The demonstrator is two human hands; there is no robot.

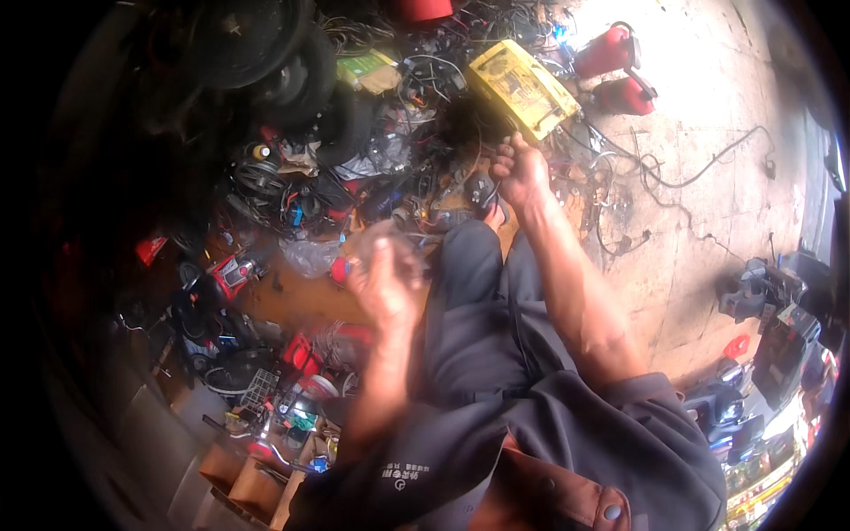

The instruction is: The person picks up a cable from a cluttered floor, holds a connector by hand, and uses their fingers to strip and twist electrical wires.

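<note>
- Gripping loosely, the person's left hand point(382, 281) is raised in front of the knee, blurred by motion; its fingers curl around a small pale, crumpled-looking object point(382, 241), but the blur hides what it is.
- Beyond it and to the right, the right hand point(521, 173) reaches forward with fingers bent inward, closed on a thin dark wire point(496, 190) that drops from the fist toward the floor.
- Just past the right hand lies a flat yellow case point(522, 87), tilted among tangled cables.
- Right of that case stand two red canisters point(615, 71) on bright concrete.
- Below the right hand, a dark small part point(481, 190) sits near the foot.
- Left of the left hand, a clear plastic bag point(310, 257) rests on the cluttered floor.
- Far beyond the left hand, black tyres point(266, 62) are stacked in shadow.
</note>
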